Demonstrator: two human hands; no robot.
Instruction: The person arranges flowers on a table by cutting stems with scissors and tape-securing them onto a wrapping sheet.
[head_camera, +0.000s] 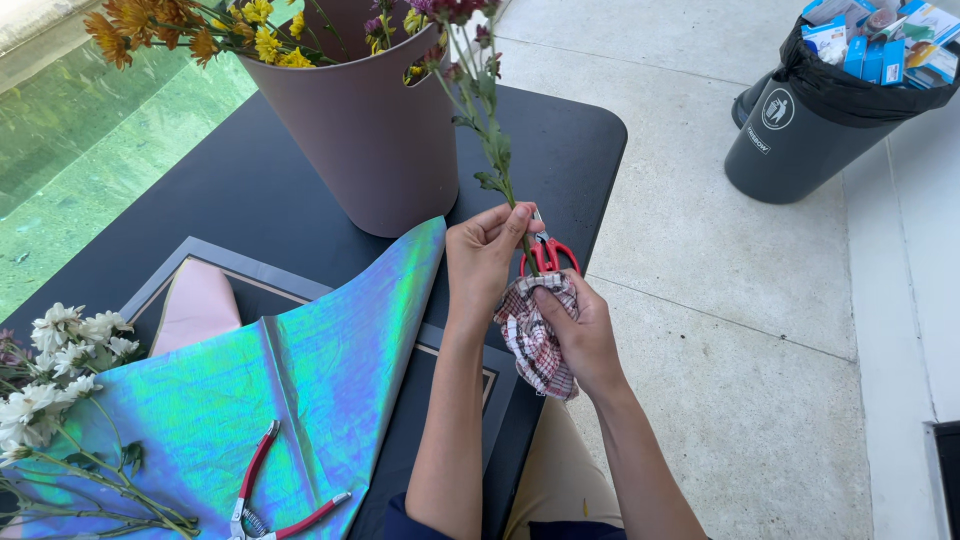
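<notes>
Left hand (483, 255) pinches the thin green flower stem (497, 150) near its base, just over the black table's (560, 140) edge. Right hand (580, 335) grips red-handled scissors (547, 254) plus a checked cloth (535, 340). I'd keep the stem steady and cut at a slant.

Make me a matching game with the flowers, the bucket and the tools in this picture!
Things:
1. flower stem
2. white flowers
3. pink bucket
4. red pliers

Places:
A. lying on the shiny wrapping paper, near the bottom edge
B. standing on the black table, full of flowers
C. pinched in the left hand
D. lying at the left edge of the paper

Pairs: 1-C, 2-D, 3-B, 4-A
</notes>
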